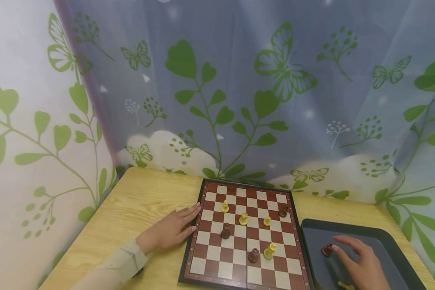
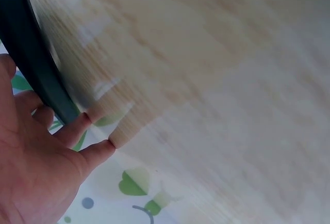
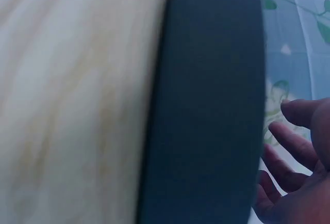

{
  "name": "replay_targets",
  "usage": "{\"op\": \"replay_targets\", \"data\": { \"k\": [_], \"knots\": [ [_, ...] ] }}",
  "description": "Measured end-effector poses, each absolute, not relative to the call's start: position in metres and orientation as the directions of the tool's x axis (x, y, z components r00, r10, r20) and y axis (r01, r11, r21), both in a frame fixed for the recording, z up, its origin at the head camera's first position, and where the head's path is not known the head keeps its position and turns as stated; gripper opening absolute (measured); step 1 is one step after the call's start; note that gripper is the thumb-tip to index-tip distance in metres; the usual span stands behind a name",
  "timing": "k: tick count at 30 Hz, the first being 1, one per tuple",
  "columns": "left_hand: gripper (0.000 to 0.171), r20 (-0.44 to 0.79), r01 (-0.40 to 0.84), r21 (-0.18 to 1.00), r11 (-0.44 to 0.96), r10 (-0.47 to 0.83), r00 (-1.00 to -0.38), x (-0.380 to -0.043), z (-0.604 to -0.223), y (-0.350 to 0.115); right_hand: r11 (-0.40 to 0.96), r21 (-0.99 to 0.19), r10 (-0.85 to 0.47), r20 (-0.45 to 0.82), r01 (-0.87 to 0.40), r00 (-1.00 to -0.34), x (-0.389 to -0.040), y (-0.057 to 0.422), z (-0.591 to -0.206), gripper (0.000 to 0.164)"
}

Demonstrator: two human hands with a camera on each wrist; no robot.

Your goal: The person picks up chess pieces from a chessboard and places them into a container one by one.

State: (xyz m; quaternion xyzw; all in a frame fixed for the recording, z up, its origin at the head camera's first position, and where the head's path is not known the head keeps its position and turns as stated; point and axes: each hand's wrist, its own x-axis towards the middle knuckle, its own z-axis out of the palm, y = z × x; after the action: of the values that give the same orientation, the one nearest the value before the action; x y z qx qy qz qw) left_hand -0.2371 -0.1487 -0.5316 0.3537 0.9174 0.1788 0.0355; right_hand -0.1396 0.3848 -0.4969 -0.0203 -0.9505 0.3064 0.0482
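Two chess pieces are sitting in the dark tray (image 1: 311, 233) right beside the chessboard (image 1: 225, 269), on its right side: a brown piece (image 1: 326, 250) and a yellow piece (image 1: 345, 285), the yellow one partly hidden down toward the bottom of the head view. The right hand (image 1: 364, 264) is over that tray, thumb and index finger spread apart with the thumb tip right at the brown piece, though honestly I can't tell if it's actually touching. The chessboard itself has seven pieces standing on it, four yellow ones (image 1: 243, 219) and three brown ones (image 1: 226, 230), pretty scattered. Over on the chessboard's left side, the left hand (image 1: 170, 229) has its fingers out straight, thumb apart, tips resting against the frame. All of it's on a wood-look table (image 1: 159, 185), and behind the chessboard hangs a leaf-and-butterfly curtain (image 1: 232, 48)
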Motion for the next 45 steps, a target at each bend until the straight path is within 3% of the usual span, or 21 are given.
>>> {"op": "replay_targets", "data": {
  "k": [11, 20, 38, 45],
  "knots": [
    [0.061, 0.063, 0.635, 0.36, 0.684, 0.661, -0.748, -0.237, -0.529, -0.148, 0.805, -0.585, -0.066, 0.075, -0.098, -0.995, -0.157, 0.353, -0.475, 0.039],
    [0.061, 0.072, 0.64, 0.354, 0.682, 0.662, -0.746, -0.238, -0.531, -0.149, 0.747, -0.632, -0.144, 0.149, -0.206, -0.978, -0.178, 0.327, -0.464, 0.036],
    [0.061, 0.087, 0.65, 0.377, 0.66, 0.674, -0.734, -0.24, -0.53, -0.151, 0.783, -0.528, -0.253, 0.212, -0.329, -0.944, -0.242, 0.3, -0.465, 0.037],
    [0.06, 0.093, 0.652, 0.383, 0.654, 0.675, -0.732, -0.238, -0.528, -0.151, 0.787, -0.521, -0.267, 0.198, -0.332, -0.943, -0.252, 0.297, -0.474, 0.027]
  ]
}}
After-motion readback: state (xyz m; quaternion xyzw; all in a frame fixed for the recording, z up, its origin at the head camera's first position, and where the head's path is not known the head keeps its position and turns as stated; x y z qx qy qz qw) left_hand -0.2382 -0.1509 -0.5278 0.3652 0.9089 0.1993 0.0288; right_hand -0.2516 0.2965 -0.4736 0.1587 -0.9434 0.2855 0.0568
